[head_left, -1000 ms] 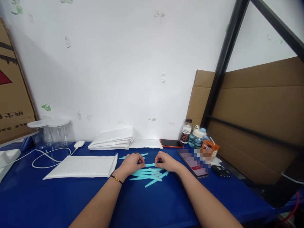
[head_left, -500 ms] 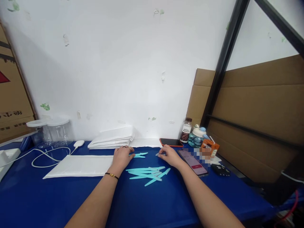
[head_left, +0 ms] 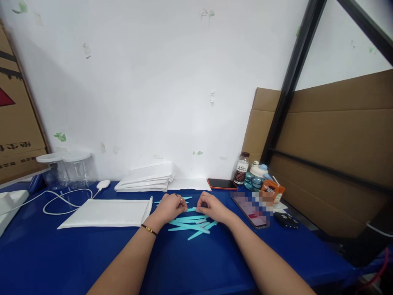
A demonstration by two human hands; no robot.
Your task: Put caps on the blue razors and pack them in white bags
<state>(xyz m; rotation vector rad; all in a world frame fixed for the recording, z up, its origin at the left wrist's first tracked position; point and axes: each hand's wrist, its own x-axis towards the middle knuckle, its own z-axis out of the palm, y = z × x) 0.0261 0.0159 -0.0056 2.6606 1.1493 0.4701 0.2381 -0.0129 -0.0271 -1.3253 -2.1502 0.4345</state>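
Note:
Between my two hands, just above the blue table, is a slim turquoise eyebrow razor (head_left: 192,209). My left hand (head_left: 172,208) is closed, pinching its left end between thumb and fingers. At the other end, my right hand (head_left: 211,206) is also closed, with the fingertips pressed together on it; the tip there is hidden. Below the hands lies a loose pile of turquoise eyebrow razors (head_left: 190,226), several of them crossing, some with pale, see-through tips. A few more razors (head_left: 186,198) lie behind my left hand, partly covered by it.
A white padded envelope (head_left: 106,213) lies left, with stacked envelopes (head_left: 144,178) against the wall. Clear jars (head_left: 80,170) and a white cable (head_left: 66,205) are far left. Right are phones (head_left: 222,184), a brown bottle (head_left: 241,169), a water bottle (head_left: 255,178) and an orange carton (head_left: 272,190).
My left hand has moved right and my right hand, which held a small translucent piece, has moved left. They now meet at one razor above the pile.

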